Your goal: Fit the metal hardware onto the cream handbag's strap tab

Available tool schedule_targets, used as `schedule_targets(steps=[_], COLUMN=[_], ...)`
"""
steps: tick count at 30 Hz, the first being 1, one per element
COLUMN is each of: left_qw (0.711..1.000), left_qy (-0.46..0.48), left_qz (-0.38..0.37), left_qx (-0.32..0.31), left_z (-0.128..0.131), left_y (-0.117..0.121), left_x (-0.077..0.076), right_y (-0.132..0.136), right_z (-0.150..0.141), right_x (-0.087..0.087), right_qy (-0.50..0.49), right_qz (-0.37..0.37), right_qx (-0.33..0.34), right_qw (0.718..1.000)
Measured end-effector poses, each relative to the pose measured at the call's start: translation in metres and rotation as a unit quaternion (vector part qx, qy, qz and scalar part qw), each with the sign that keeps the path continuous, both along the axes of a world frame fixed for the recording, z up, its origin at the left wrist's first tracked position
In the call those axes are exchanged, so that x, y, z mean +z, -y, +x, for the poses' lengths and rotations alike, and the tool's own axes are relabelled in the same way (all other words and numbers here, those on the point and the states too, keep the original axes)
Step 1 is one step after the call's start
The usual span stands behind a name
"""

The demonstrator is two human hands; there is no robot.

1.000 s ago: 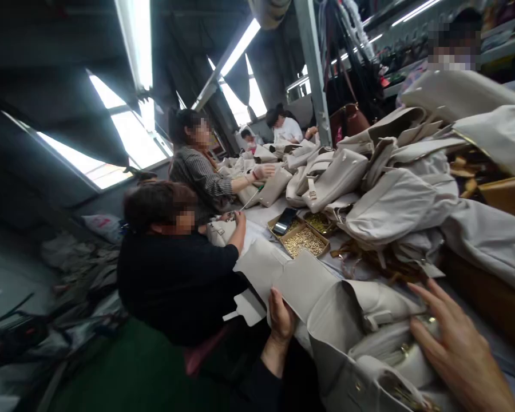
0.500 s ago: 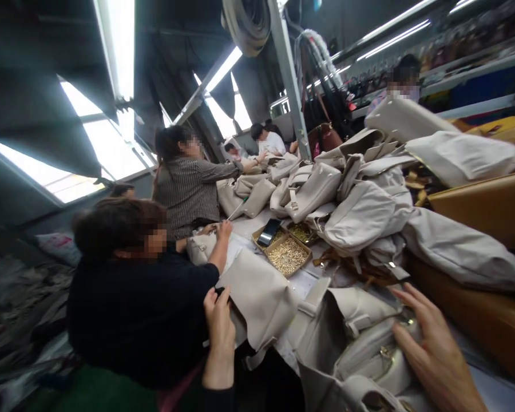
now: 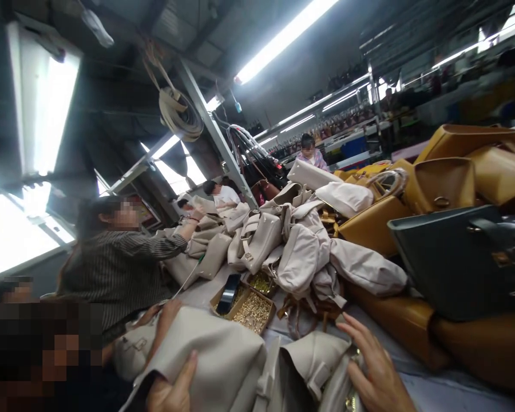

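A cream handbag (image 3: 214, 349) with a smooth broad panel lies in front of me. My left hand (image 3: 174, 389) is closed on its near left edge, thumb on the outer face; the other fingers are mostly hidden. To the right, another cream handbag (image 3: 315, 355) with a buckled strap tab lies tilted, its zip and gold hardware towards me. My right hand (image 3: 375, 366) rests against that bag's right side, fingers apart and not wrapped round anything. Beyond the bags sits a cardboard box of small gold-coloured hardware (image 3: 253, 312), next to a phone (image 3: 229, 293).
A heap of cream bags (image 3: 257, 240) spreads behind the boxes. Tan bags (image 3: 369, 229) and a dark green bag (image 3: 459, 263) are piled at right. A co-worker in a striped shirt (image 3: 111, 269) reaches over the table; another person sits close at my left. A metal post (image 3: 218, 137) rises behind.
The view has swung right, bringing the green and tan bags into sight. My left hand has taken hold of the cream handbag's edge. My right hand stays at the zipped bag.
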State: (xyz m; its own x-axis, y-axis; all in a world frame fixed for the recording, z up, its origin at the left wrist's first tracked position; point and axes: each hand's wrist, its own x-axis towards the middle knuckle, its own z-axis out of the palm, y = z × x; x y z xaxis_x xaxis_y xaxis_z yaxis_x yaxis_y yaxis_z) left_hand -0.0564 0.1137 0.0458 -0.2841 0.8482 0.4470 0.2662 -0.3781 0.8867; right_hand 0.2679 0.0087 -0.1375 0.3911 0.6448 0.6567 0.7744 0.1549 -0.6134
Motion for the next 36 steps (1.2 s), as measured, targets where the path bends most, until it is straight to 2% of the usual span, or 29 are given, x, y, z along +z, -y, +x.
schedule_targets(steps=[5,6,8,9,10,11,12,13,14,16,18,19,21,23,25,26,28,29,30,32,33,34,35,36], left_qw=[0.996,0.993,0.973,0.959,0.946,0.939,0.938,0.940,0.929,0.854,0.790,0.773,0.776,0.801,0.837,0.851,0.857,0.836,0.796,0.669,0.604,0.554,0.527,0.516], left_qy=[0.027,0.024,0.009,-0.017,-0.069,-0.131,-0.152,-0.172,-0.236,-0.367,-0.424,-0.431,-0.417,-0.380,-0.295,-0.252,-0.210,-0.234,-0.283,-0.418,-0.483,-0.536,-0.569,-0.587], left_qz=[0.067,0.083,0.103,0.078,0.036,0.010,0.009,0.022,0.083,0.157,0.168,0.164,0.156,0.171,0.256,0.273,0.231,0.175,0.113,0.020,0.003,0.002,0.017,0.032], left_qx=[-0.051,-0.081,-0.207,-0.271,-0.314,-0.319,-0.310,-0.295,-0.272,-0.333,-0.410,-0.435,-0.448,-0.430,-0.383,-0.372,-0.410,-0.464,-0.523,-0.614,-0.634,-0.637,-0.631,-0.624], left_z=[0.082,0.101,0.142,0.163,0.185,0.205,0.225,0.244,0.260,0.285,0.298,0.300,0.295,0.281,0.262,0.252,0.229,0.218,0.207,0.185,0.174,0.164,0.154,0.144], left_y=[-0.031,-0.040,-0.061,-0.072,-0.081,-0.089,-0.095,-0.098,-0.099,-0.097,-0.091,-0.088,-0.080,-0.072,-0.062,-0.057,-0.043,-0.034,-0.024,0.001,0.015,0.030,0.046,0.061], left_x=[0.075,0.089,0.110,0.115,0.115,0.111,0.101,0.088,0.071,0.037,0.012,0.006,0.008,0.025,0.046,0.056,0.072,0.078,0.083,0.090,0.092,0.094,0.095,0.096], right_y=[0.000,0.000,-0.001,-0.002,-0.002,-0.002,-0.003,-0.003,-0.004,-0.006,-0.006,-0.005,0.001,0.009,0.014,0.016,0.018,0.019,0.019,0.019,0.019,0.019,0.020,0.020], right_z=[-0.002,-0.003,-0.005,-0.006,-0.006,-0.006,-0.006,-0.006,-0.005,-0.006,-0.007,-0.008,-0.010,-0.011,-0.009,-0.007,-0.004,-0.003,-0.002,-0.003,-0.004,-0.005,-0.006,-0.008], right_x=[0.001,0.000,-0.002,-0.004,-0.005,-0.007,-0.009,-0.011,-0.013,-0.013,-0.009,-0.005,0.008,0.023,0.037,0.041,0.045,0.045,0.045,0.042,0.041,0.040,0.040,0.042], right_qy=[-0.008,-0.015,-0.025,-0.029,-0.031,-0.029,-0.029,-0.030,-0.033,-0.045,-0.072,-0.093,-0.147,-0.194,-0.222,-0.235,-0.266,-0.282,-0.296,-0.323,-0.334,-0.345,-0.356,-0.366], right_qz=[-0.008,-0.012,-0.018,-0.020,-0.024,-0.028,-0.029,-0.027,-0.023,-0.010,-0.002,-0.001,-0.002,-0.004,0.011,0.021,0.037,0.044,0.049,0.058,0.062,0.067,0.073,0.080], right_qx=[0.012,0.010,0.011,0.015,0.022,0.032,0.039,0.044,0.045,0.044,0.044,0.043,0.040,0.047,0.061,0.069,0.086,0.094,0.102,0.108,0.108,0.108,0.111,0.116], right_qw=[1.000,1.000,0.999,0.999,0.999,0.999,0.998,0.998,0.998,0.998,0.996,0.995,0.988,0.980,0.973,0.969,0.959,0.954,0.948,0.938,0.934,0.930,0.925,0.920])
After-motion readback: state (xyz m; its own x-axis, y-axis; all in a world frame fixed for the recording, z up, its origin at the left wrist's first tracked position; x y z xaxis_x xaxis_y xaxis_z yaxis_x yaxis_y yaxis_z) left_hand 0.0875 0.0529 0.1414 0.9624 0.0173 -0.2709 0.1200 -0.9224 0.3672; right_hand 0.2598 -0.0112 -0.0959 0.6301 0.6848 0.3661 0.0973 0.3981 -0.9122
